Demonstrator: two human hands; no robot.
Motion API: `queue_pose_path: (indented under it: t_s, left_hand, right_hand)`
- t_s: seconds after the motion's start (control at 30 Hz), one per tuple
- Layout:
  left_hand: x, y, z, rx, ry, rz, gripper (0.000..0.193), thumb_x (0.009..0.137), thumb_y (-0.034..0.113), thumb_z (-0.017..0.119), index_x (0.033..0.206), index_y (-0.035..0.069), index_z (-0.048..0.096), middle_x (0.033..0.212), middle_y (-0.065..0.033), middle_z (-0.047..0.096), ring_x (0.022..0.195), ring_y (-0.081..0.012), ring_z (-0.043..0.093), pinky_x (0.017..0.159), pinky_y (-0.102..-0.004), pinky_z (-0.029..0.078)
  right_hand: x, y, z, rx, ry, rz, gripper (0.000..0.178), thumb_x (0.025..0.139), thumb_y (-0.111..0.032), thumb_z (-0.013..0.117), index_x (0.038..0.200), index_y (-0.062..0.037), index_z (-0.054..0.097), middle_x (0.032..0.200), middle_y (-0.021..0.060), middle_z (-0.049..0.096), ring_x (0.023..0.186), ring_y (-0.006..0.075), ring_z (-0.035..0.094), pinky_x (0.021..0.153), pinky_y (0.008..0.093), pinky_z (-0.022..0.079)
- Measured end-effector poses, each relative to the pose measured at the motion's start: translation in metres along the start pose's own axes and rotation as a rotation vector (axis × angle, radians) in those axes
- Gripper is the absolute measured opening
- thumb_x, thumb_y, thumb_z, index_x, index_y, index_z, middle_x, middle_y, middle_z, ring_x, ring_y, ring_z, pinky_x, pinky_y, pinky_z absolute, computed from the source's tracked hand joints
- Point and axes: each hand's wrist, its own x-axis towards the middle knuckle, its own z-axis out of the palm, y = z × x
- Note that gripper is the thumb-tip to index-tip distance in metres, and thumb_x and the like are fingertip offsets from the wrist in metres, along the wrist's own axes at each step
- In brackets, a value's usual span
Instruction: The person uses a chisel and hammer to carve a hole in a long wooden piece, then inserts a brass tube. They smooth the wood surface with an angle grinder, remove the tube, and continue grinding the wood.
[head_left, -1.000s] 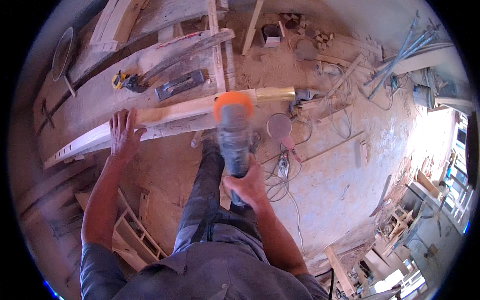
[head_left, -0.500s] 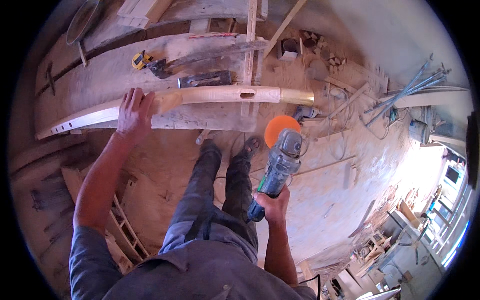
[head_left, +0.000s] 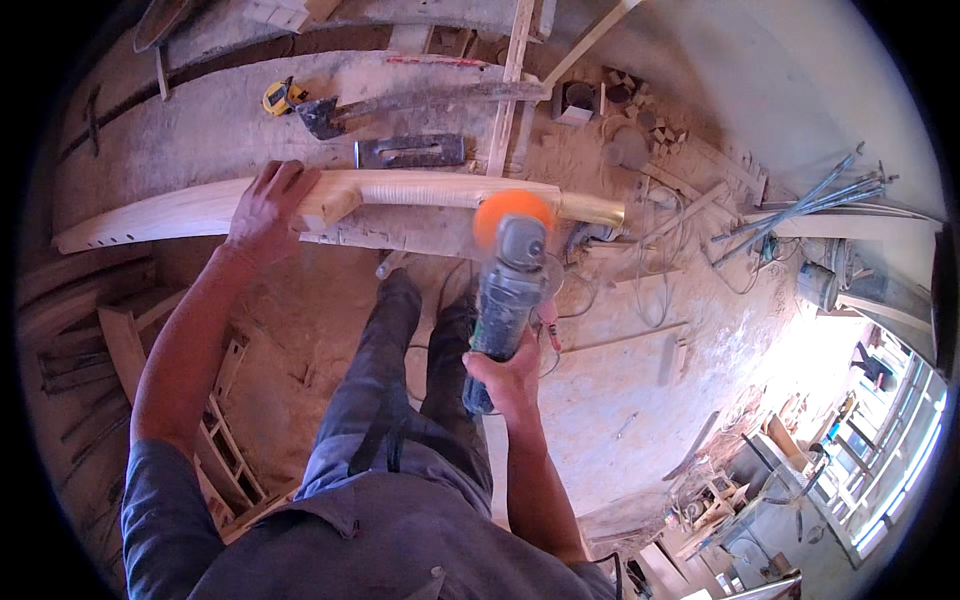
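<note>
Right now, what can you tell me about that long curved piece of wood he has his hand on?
The long curved piece of wood is pale, smooth and gently bowed, lying flat across a dusty workbench. A row of small dark slots marks its left end, and a short stub juts from its near edge. The left hand presses down on it beside that stub. The right hand holds a power sander whose orange disc sits at the wood's near edge; whether they touch is unclear.

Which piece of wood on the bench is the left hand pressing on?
The long pale curved plank along the bench's front edge. The left hand rests on it; the thin straight strips behind it lie untouched.
</note>
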Motion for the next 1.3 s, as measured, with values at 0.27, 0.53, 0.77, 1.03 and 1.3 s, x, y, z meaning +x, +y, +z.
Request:
queue_pose_path:
  t_s: [0.27,0.53,0.77,1.03,1.3]
  left_hand:
    - [0.000,0.000,-0.001,0.010,-0.030,-0.011,0.075,0.062,0.000,0.074,0.135,0.004,0.060,0.125,-0.0162,0.058,0.121,-0.0380,0.056,0.106,-0.0476,0.051]
    - [-0.001,-0.005,0.001,0.016,-0.031,0.000,0.074,0.063,0.000,0.074,0.136,0.004,0.061,0.124,-0.0164,0.058,0.120,-0.0380,0.057,0.105,-0.0471,0.051]
    - [0.006,-0.001,-0.004,-0.004,-0.054,0.005,0.075,0.062,-0.002,0.074,0.135,0.004,0.061,0.123,-0.0163,0.059,0.118,-0.0378,0.058,0.103,-0.0465,0.052]
    - [0.009,-0.001,-0.008,-0.005,-0.045,0.012,0.075,0.060,-0.001,0.074,0.133,0.004,0.061,0.122,-0.0159,0.059,0.115,-0.0372,0.059,0.100,-0.0467,0.053]
    - [0.007,-0.007,-0.007,-0.007,-0.085,-0.001,0.080,0.057,-0.001,0.078,0.134,0.005,0.061,0.120,-0.0146,0.059,0.117,-0.0363,0.059,0.101,-0.0461,0.053]
  right_hand:
    - [0.012,-0.001,0.000,-0.019,-0.016,0.035,0.049,0.070,-0.013,0.079,0.116,-0.0020,0.068,0.093,0.0049,0.071,0.083,0.0164,0.068,0.078,0.0346,0.055]
    - [0.009,-0.012,0.011,-0.077,-0.003,0.014,0.042,0.069,-0.009,0.082,0.107,-0.0030,0.067,0.089,0.0041,0.070,0.078,0.0165,0.069,0.074,0.0342,0.056]
    - [0.007,-0.006,0.015,-0.026,0.006,0.006,0.039,0.070,-0.008,0.081,0.106,-0.0031,0.068,0.090,0.0047,0.071,0.078,0.0175,0.068,0.076,0.0349,0.056]
    - [0.013,-0.005,0.009,0.043,0.036,0.027,0.033,0.071,-0.008,0.082,0.101,-0.0030,0.070,0.092,0.0043,0.070,0.078,0.0168,0.068,0.075,0.0339,0.056]
    - [0.017,-0.017,0.012,-0.004,0.029,0.034,0.046,0.069,-0.010,0.082,0.112,-0.0028,0.067,0.093,0.0047,0.071,0.081,0.0167,0.068,0.077,0.0349,0.055]
